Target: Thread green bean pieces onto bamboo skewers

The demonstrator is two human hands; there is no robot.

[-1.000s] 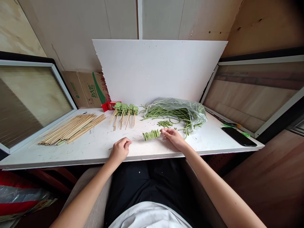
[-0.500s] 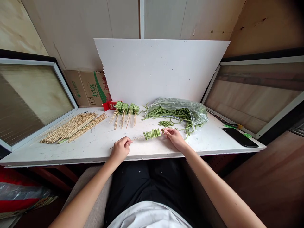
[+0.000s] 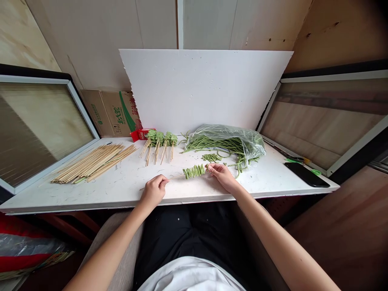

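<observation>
Green bean bits (image 3: 194,171) haven't budged near the worktop (image 3: 121,194)'s front edge, left hand (image 3: 153,191) pinching the skewer (image 3: 176,177), right hand (image 3: 222,176) pinching another bit (image 3: 207,166), threading seems paused

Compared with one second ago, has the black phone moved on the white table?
No, the black phone has kept its place relative to the right corner of the white table.
</observation>
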